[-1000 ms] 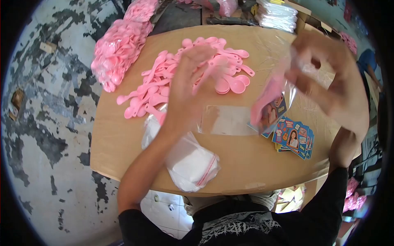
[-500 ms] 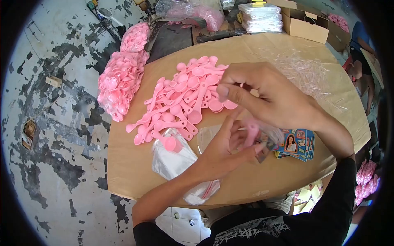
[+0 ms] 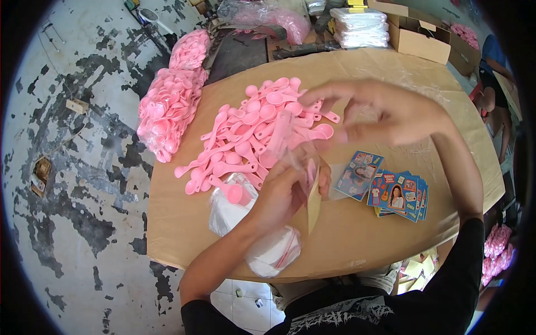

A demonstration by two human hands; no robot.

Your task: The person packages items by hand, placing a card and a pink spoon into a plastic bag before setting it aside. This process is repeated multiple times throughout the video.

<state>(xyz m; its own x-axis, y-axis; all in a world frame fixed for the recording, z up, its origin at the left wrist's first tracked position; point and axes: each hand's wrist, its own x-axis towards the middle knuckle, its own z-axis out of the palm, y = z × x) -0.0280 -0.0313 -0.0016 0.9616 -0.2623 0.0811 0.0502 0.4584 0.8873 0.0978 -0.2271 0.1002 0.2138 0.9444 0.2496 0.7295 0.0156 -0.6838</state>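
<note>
My left hand [image 3: 282,192] grips a small clear bag [image 3: 290,148] that stands up from its fingers. A card [image 3: 314,204] seen edge-on and something pink sit in the bag at the fingertips. My right hand [image 3: 391,114] is blurred above the table, just right of the bag's top, fingers spread; whether it pinches the bag is unclear. A loose pile of pink plastic spoons [image 3: 251,128] lies behind my left hand. One printed card [image 3: 360,174] lies flat beside a stack of cards [image 3: 399,192].
A stack of clear zip bags [image 3: 240,220] with one pink spoon on it lies under my left forearm. Filled bags of pink spoons [image 3: 167,109] hang off the brown table [image 3: 184,234] at left. Cardboard box [image 3: 419,36] and bag bundles [image 3: 360,25] stand behind. Another person [image 3: 494,78] is at right.
My right hand has lifted off my left hand and moved up and right. The bag now stands upright in my left hand, and a single card lies uncovered beside the stack.
</note>
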